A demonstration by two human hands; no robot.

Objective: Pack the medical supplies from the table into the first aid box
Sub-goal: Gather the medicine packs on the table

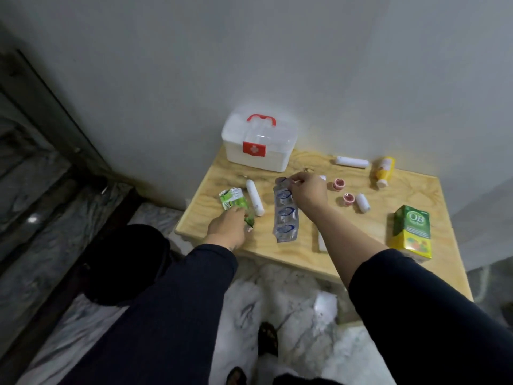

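Observation:
The white first aid box (259, 143) with a red handle and red latch stands closed at the back left of the wooden table (347, 245). My left hand (227, 229) grips the lower edge of a green sachet strip (233, 201) near the table's left edge. My right hand (305, 190) pinches the top end of a clear strip of blue-printed packets (284, 215) lying in the middle. A white bandage roll (254, 198) lies between the two strips.
Right of my hand lie two small pink-capped pots (338, 184) (349, 198), a short white roll (363, 202), a long white roll (352, 162) and a yellow bottle (384, 170). A green-yellow carton (410, 232) stands at the right. The wall is just behind the table.

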